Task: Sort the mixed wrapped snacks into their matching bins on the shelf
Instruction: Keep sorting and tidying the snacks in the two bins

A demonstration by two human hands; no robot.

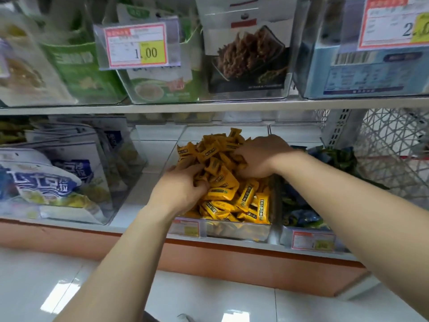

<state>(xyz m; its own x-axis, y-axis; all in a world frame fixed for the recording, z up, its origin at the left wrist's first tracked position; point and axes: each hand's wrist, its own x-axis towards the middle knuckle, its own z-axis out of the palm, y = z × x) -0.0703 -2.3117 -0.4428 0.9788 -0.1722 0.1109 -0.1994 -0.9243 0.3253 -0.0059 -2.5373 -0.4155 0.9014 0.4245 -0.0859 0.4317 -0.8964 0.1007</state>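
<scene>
The yellow snacks (232, 194) lie in a big heap in a clear bin (232, 232) on the lower shelf (130, 205). Both hands are in that heap. The left hand (183, 189) is at the near left side, and its fingers (200, 180) curl around a bunch of yellow packs. The right hand (260, 156) is farther back. Its fingers bend down into the heap, but I cannot tell if they hold any packs.

I think the job right now is to look for packs that do not belong. To do it well, spread the heap gently, lift only a few packs at a time, and look under them. Do not push packs over the low front wall.

Just beside it on the right is a bin (311, 251) of blue and green snacks (301, 217). On the left is a bin of big blue and white bags (46, 182).

There are two hands. The front row shows three bins. The yellow packs are too many to count. I see only yellow packs in their bin.
</scene>
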